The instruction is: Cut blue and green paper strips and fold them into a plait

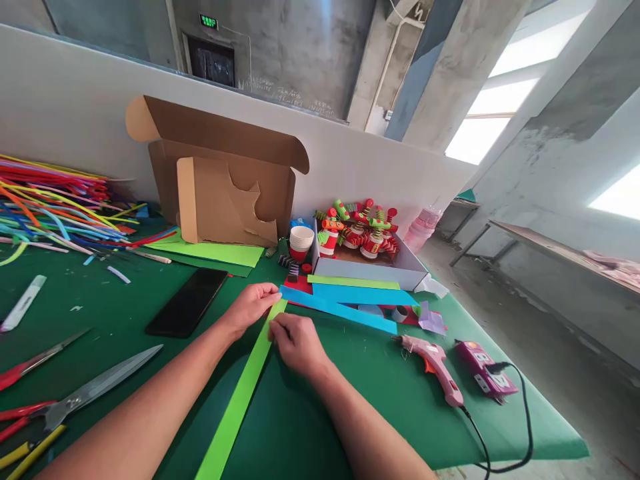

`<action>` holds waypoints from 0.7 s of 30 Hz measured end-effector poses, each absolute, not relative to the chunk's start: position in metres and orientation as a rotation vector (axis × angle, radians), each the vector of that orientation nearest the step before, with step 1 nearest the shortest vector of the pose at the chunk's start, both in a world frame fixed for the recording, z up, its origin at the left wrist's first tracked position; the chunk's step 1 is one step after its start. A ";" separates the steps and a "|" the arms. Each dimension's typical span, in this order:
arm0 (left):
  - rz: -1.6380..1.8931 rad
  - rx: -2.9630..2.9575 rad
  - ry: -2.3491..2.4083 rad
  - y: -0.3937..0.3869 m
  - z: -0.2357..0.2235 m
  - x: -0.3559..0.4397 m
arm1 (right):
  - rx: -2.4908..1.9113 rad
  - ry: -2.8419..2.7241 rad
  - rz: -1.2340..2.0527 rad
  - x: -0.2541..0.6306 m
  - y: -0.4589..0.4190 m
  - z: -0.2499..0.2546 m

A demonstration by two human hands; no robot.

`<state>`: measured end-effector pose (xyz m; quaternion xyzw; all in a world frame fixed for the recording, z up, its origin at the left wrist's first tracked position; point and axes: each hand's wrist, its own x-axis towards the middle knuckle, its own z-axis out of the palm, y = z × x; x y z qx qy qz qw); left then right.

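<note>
My left hand (253, 307) pinches the corner where a blue paper strip (340, 311) and a light green paper strip (245, 393) overlap. From that corner the blue strip runs right across the table, while the green one comes down toward me. Just below the join, my right hand (299, 343) is closed at the green strip's right edge, its curled fingers partly hiding the contact. Beyond both hands lie another blue strip (365, 294) and a thin green strip (353, 281), on top of some red paper.
Right of my hands lie a pink glue gun (435, 365) and a purple power strip (485, 370) with a cable. Large scissors (100, 387) and a black phone (187, 303) lie left. Behind stand paper cups (301, 241), a white box (373, 270) of paper figures and a cardboard box (225, 193).
</note>
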<state>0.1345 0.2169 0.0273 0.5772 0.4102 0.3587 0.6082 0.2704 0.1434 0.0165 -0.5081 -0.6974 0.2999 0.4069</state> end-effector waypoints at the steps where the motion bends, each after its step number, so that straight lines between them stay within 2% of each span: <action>1: 0.844 1.319 0.952 0.217 0.028 0.134 | -1.317 -1.684 0.859 0.267 0.144 0.012; 5: 0.871 1.257 0.959 0.214 0.029 0.136 | -1.348 -1.180 1.155 0.264 0.153 0.001; 10: 0.837 1.216 0.935 0.206 0.028 0.144 | -1.095 -0.769 1.189 0.267 0.158 0.003; 21: 0.841 1.281 0.891 0.199 0.027 0.152 | -0.957 -0.518 1.258 0.269 0.162 0.001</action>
